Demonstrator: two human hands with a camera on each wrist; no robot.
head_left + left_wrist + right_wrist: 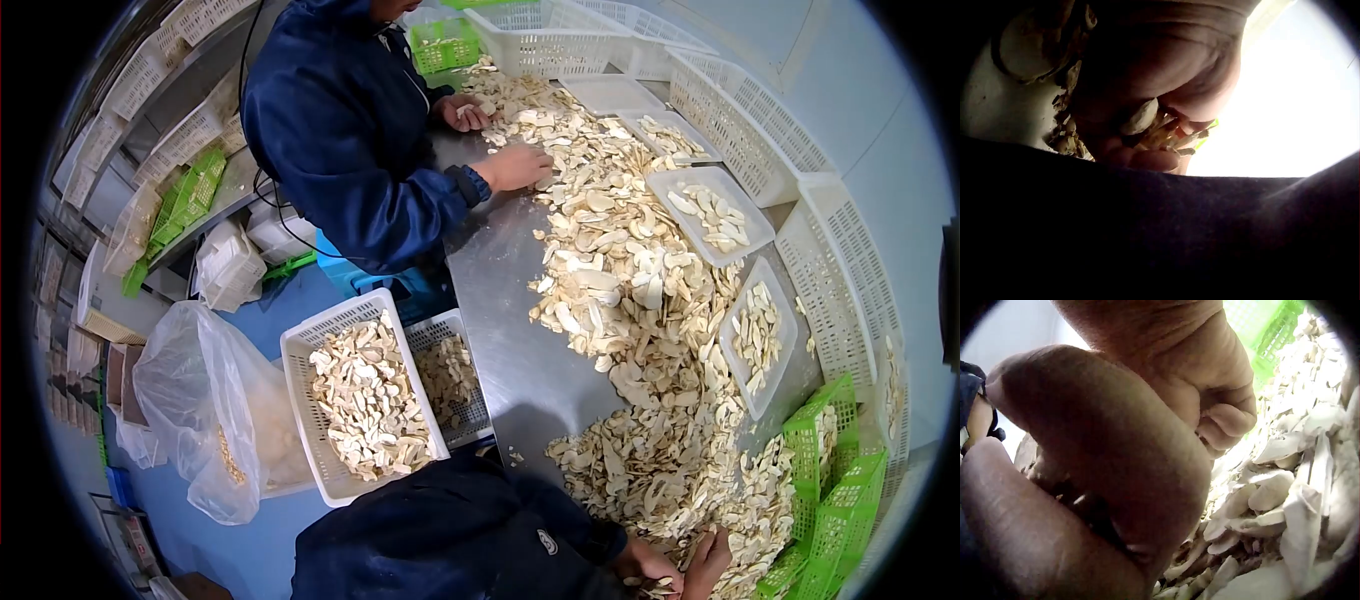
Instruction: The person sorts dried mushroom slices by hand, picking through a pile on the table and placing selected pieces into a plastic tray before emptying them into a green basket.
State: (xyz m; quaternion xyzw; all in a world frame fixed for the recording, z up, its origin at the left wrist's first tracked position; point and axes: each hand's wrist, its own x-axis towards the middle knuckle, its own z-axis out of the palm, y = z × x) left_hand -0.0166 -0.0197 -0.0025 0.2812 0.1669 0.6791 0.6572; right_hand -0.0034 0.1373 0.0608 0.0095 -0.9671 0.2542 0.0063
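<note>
My left hand (648, 562) is low over the heap of pale dried mushroom slices (640, 400), at the bottom of the head view. In the left wrist view its fingers curl round a few slices (1141, 117) against the palm; the sleeve hides the lower part. Close beside it is my right hand (708, 565), fingers bent. The right wrist view shows its thumb (1116, 425) large in front, with bits of mushroom slice (1025, 453) between thumb and finger, and more slices (1272, 490) spread beneath.
Across the steel table (510, 300), another person (340, 130) has both hands at the heap. Clear plastic trays (765, 230) of slices and white baskets (830, 270) line the far side; green baskets (850, 490) stand near my hands. A white crate (295, 350) of slices is beside the table.
</note>
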